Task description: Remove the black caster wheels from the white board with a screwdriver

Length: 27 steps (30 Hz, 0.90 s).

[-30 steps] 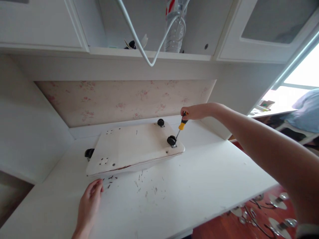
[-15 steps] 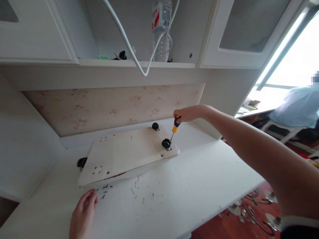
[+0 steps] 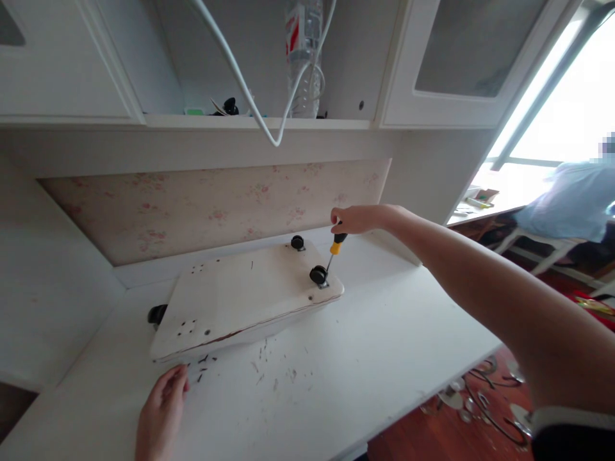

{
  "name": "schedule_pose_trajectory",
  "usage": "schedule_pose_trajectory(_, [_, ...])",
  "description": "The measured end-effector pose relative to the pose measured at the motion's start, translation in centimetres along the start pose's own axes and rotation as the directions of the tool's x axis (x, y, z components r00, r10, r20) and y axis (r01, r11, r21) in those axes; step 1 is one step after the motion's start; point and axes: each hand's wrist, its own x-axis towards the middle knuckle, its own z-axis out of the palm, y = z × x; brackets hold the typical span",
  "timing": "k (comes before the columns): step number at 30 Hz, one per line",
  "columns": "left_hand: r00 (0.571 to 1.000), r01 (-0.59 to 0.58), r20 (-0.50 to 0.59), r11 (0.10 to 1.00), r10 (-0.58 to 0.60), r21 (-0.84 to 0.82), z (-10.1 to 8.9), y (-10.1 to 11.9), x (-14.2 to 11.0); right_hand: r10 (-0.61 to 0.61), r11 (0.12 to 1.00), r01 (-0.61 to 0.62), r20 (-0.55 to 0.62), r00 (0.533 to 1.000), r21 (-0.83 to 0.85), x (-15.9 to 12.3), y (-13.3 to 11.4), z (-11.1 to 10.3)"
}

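Note:
My right hand (image 3: 353, 219) is closed around the black and yellow handle of a screwdriver (image 3: 336, 247). Its shaft slants down to the mounting plate beside a black caster wheel (image 3: 318, 274), at the right end of a white board (image 3: 240, 291). Whether the tip sits in a screw is too small to tell. A second caster (image 3: 297, 242) stands at the board's far right corner. My left hand (image 3: 164, 400) rests on the table below the board's near left corner, fingers curled together, close to several loose dark screws (image 3: 202, 360); anything between its fingertips is hidden.
Another caster (image 3: 157, 314) lies against the board's left end. Dark marks and bits are scattered on the white table (image 3: 365, 346). A white cable (image 3: 277, 139) hangs from the shelf before a plastic bottle (image 3: 305, 70). At the right, a person (image 3: 564, 198) sits near a window.
The camera view has shifted slightly. My right hand has turned a little on the screwdriver's handle, with the tip still at the caster. My left hand stays where it was.

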Motion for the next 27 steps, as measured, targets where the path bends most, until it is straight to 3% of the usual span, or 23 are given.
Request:
schedule_pose_trajectory(4, [1.0, -0.011, 0.007, 1.0, 0.011, 0.02, -0.1, 0.2, 0.0, -0.102, 0.992, 0.1, 0.022, 0.995, 0.071, 0.1, 0.1, 0.3])
schedule_pose_trajectory(7, [1.0, -0.015, 0.018, 0.999, 0.014, 0.034, -0.1, 0.1, 0.1, -0.152, 0.986, 0.155, -0.059, 0.987, 0.054, 0.8, -0.2, 1.3])
schedule_pose_trajectory(11, [1.0, -0.013, 0.008, 0.999, 0.013, 0.038, -0.1, -0.2, 0.2, -0.174, 0.983, 0.182, -0.173, 0.969, 0.03, 1.4, -0.5, 2.2])
schedule_pose_trajectory(17, [1.0, -0.016, 0.023, 0.999, 0.015, 0.039, -0.2, -0.3, 0.3, -0.184, 0.976, 0.202, -0.184, 0.966, 0.085, 1.0, -0.7, 1.9])
schedule_pose_trajectory(22, [0.999, -0.018, 0.034, 0.996, 0.015, 0.084, -0.2, 0.0, 0.2, -0.137, 0.988, 0.149, -0.225, 0.965, 0.036, 0.7, -1.6, 1.9])
schedule_pose_trajectory(27, [1.0, -0.007, 0.029, 0.996, 0.004, 0.092, -0.2, 0.2, 0.1, -0.017, 0.998, -0.002, -0.278, 0.96, -0.066, 0.0, -2.1, 2.5])
